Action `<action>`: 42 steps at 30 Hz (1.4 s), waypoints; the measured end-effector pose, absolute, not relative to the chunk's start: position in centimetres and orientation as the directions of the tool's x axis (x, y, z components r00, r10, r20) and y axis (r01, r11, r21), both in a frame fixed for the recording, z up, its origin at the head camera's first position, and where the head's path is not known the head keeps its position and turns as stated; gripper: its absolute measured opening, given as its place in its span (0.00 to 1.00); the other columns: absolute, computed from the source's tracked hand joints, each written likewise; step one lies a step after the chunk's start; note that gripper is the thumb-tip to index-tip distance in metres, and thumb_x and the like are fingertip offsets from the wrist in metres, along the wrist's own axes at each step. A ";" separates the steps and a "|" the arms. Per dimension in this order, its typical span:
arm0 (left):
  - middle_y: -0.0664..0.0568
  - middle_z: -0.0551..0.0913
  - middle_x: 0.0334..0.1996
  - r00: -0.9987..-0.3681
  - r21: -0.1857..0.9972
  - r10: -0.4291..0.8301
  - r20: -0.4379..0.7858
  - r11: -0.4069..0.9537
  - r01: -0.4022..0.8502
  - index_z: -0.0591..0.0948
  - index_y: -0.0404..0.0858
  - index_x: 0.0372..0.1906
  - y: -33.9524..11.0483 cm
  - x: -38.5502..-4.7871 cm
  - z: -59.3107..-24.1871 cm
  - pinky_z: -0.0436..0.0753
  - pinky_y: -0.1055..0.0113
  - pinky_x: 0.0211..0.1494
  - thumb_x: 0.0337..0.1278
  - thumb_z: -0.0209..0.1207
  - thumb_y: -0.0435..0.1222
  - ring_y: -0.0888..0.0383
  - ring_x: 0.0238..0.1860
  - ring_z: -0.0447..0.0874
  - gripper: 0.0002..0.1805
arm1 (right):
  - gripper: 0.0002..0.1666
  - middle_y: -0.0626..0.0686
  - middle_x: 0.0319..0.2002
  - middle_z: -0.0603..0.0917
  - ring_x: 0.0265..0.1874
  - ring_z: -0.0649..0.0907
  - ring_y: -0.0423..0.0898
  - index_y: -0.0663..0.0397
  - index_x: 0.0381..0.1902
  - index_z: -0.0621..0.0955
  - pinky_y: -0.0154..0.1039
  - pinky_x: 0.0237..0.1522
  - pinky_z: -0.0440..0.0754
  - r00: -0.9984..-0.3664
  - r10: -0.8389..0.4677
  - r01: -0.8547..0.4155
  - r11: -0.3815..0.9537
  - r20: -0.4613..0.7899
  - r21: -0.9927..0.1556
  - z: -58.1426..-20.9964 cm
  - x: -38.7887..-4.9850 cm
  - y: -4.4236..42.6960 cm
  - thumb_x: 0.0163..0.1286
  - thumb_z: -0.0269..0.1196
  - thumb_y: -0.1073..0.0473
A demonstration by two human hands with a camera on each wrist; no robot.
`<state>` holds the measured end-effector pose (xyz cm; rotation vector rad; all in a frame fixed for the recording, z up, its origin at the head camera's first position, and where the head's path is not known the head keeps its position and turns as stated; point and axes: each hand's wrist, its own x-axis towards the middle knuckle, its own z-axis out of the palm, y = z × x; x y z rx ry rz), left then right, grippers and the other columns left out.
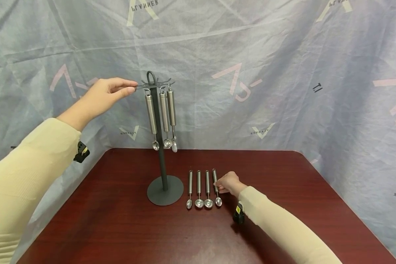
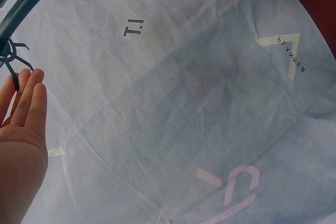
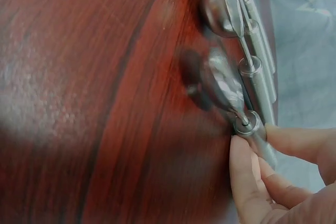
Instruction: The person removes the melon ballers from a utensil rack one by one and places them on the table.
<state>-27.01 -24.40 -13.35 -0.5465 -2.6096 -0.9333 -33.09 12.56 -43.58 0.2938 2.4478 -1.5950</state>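
A dark grey utensil rack (image 1: 163, 165) with a round base stands on the table, and three steel scoops (image 1: 150, 114) hang from its hooks. At its top left, my left hand (image 1: 107, 93) pinches the end of one hook between thumb and fingers; the left wrist view shows the fingers fairly straight beside that hook (image 2: 14, 74). My right hand (image 1: 230, 183) pinches the handle of the rightmost melon baller (image 1: 218, 201), whose small oval bowl (image 3: 223, 80) points towards me. Three similar melon ballers (image 1: 199, 187) lie in a row to its left.
The dark red wooden table (image 1: 125, 227) reaches back to a grey cloth backdrop (image 1: 283, 91) with printed letters. The rack's base (image 1: 155, 198) sits just left of the row. Dark devices are strapped to both wrists.
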 end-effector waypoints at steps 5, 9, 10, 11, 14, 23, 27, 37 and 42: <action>0.43 0.75 0.64 -0.882 0.548 0.236 0.408 0.709 0.444 0.74 0.45 0.66 -24.4 -27.0 -13.4 0.66 0.46 0.68 0.68 0.52 0.54 0.47 0.65 0.71 0.28 | 0.20 0.56 0.26 0.79 0.18 0.81 0.43 0.72 0.45 0.79 0.42 0.30 0.87 -0.952 0.088 0.303 0.421 -0.294 -0.855 -43.5 -33.3 12.3 0.57 0.70 0.68; 0.44 0.74 0.65 -0.886 0.558 0.233 0.401 0.705 0.438 0.73 0.45 0.67 -24.5 -27.0 -13.5 0.66 0.46 0.68 0.68 0.52 0.54 0.47 0.66 0.70 0.29 | 0.24 0.56 0.24 0.78 0.16 0.80 0.42 0.72 0.48 0.77 0.42 0.30 0.87 -0.947 0.111 0.319 0.433 -0.301 -0.843 -43.5 -33.4 12.2 0.56 0.71 0.68; 0.44 0.74 0.65 -0.886 0.559 0.234 0.400 0.704 0.439 0.73 0.45 0.67 -24.5 -27.1 -13.5 0.65 0.45 0.68 0.68 0.52 0.54 0.48 0.66 0.70 0.29 | 0.24 0.55 0.25 0.78 0.16 0.80 0.42 0.72 0.49 0.77 0.42 0.30 0.87 -0.947 0.112 0.319 0.433 -0.300 -0.843 -43.6 -33.4 12.2 0.56 0.71 0.68; 0.45 0.74 0.66 -0.886 0.560 0.236 0.399 0.702 0.439 0.73 0.45 0.67 -24.5 -27.1 -13.5 0.65 0.45 0.68 0.68 0.52 0.54 0.48 0.66 0.70 0.29 | 0.24 0.55 0.25 0.78 0.16 0.80 0.42 0.72 0.49 0.76 0.42 0.30 0.87 -0.946 0.117 0.324 0.430 -0.304 -0.843 -43.7 -33.4 12.2 0.56 0.71 0.68; 0.45 0.74 0.66 -0.887 0.563 0.237 0.397 0.701 0.439 0.73 0.45 0.67 -24.5 -27.2 -13.5 0.65 0.45 0.69 0.68 0.52 0.55 0.48 0.66 0.70 0.29 | 0.23 0.55 0.27 0.78 0.17 0.80 0.42 0.71 0.47 0.77 0.41 0.30 0.87 -0.945 0.119 0.325 0.423 -0.304 -0.846 -43.8 -33.4 12.3 0.55 0.72 0.68; 0.45 0.75 0.64 -0.882 0.557 0.232 0.409 0.702 0.443 0.74 0.46 0.66 -24.4 -27.2 -13.6 0.66 0.47 0.68 0.68 0.52 0.54 0.50 0.65 0.72 0.27 | 0.15 0.56 0.28 0.81 0.18 0.82 0.42 0.69 0.39 0.81 0.40 0.29 0.87 -0.952 0.102 0.305 0.436 -0.290 -0.847 -43.9 -33.3 12.4 0.55 0.72 0.68; 0.45 0.75 0.64 -0.883 0.562 0.230 0.409 0.699 0.443 0.74 0.47 0.66 -24.4 -27.2 -13.6 0.66 0.47 0.68 0.68 0.53 0.54 0.52 0.64 0.72 0.27 | 0.14 0.57 0.30 0.82 0.19 0.82 0.42 0.69 0.39 0.82 0.40 0.30 0.87 -0.950 0.101 0.308 0.440 -0.294 -0.844 -43.8 -33.3 12.4 0.55 0.72 0.68; 0.44 0.75 0.65 -0.884 0.564 0.223 0.410 0.700 0.438 0.74 0.46 0.66 -24.4 -27.0 -13.5 0.66 0.46 0.68 0.68 0.52 0.55 0.48 0.65 0.71 0.28 | 0.13 0.59 0.34 0.84 0.22 0.83 0.44 0.69 0.39 0.83 0.40 0.31 0.87 -0.958 0.073 0.282 0.443 -0.279 -0.851 -43.5 -32.9 12.5 0.56 0.71 0.68; 0.44 0.74 0.65 -0.886 0.566 0.223 0.407 0.700 0.436 0.74 0.45 0.66 -24.4 -27.1 -13.6 0.66 0.46 0.68 0.68 0.52 0.55 0.48 0.66 0.70 0.28 | 0.17 0.60 0.36 0.83 0.22 0.83 0.44 0.71 0.43 0.82 0.40 0.30 0.87 -0.953 0.084 0.298 0.433 -0.291 -0.851 -43.9 -33.2 12.6 0.57 0.71 0.67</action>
